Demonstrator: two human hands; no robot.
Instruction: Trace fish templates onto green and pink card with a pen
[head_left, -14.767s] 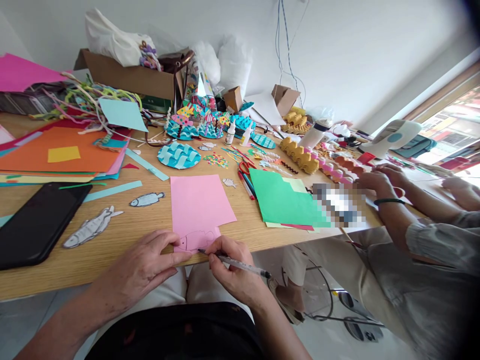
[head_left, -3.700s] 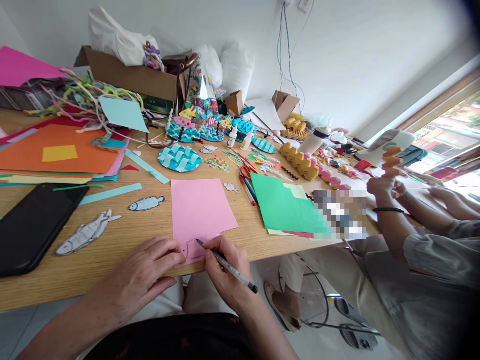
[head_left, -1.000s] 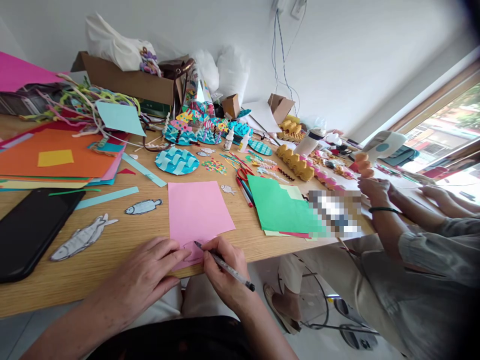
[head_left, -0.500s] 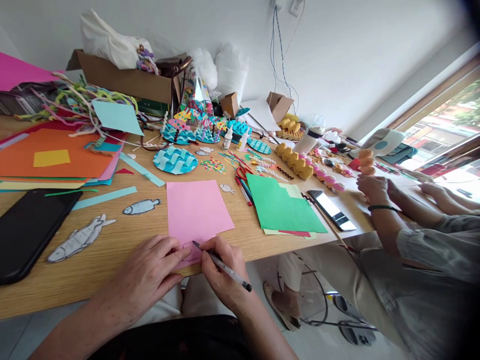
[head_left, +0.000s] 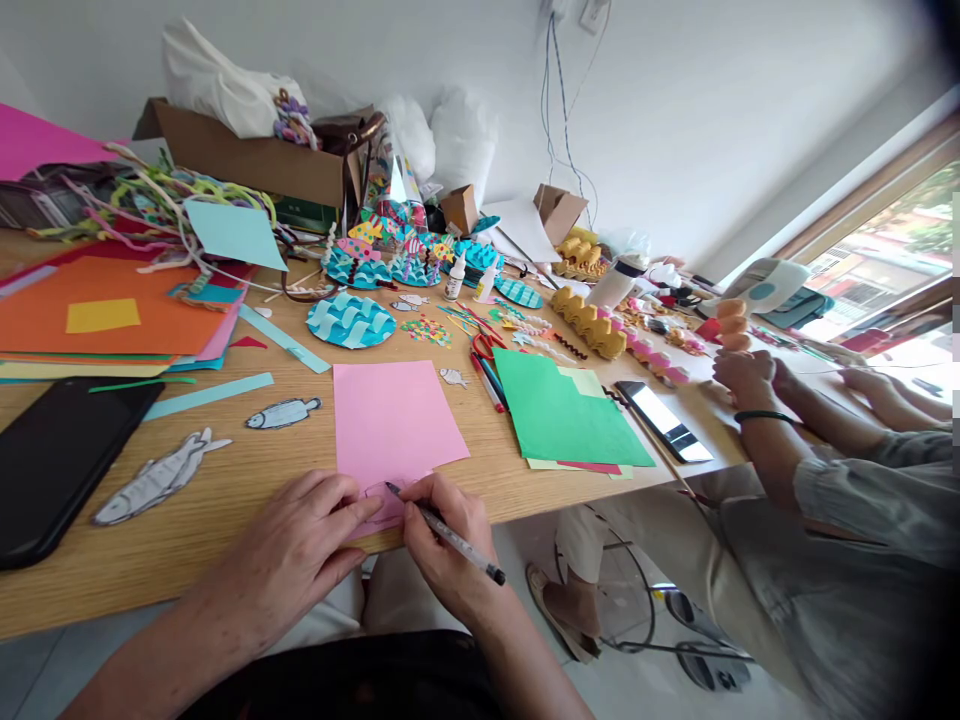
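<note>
A pink sheet of paper lies at the table's front edge, with a small dark outline drawn on its near part. My left hand rests on the sheet's near left corner, fingers laid along it. In my right hand a clear-barrelled pen with a black end is pinched, its tip touching the pink paper beside the left fingertips. Left of the sheet are a grey paper fish and a pale blue paper fish. A smaller paper fish sits just beyond its right side.
Green paper and markers lie right of the pink sheet. A black phone and stacked coloured paper are at left. Behind stand a woven blue disc and glue bottles. Another person's hands work at right.
The pen in my right hand has tilted very slightly, its black end a little lower. My left hand and the pink paper stay in place.
</note>
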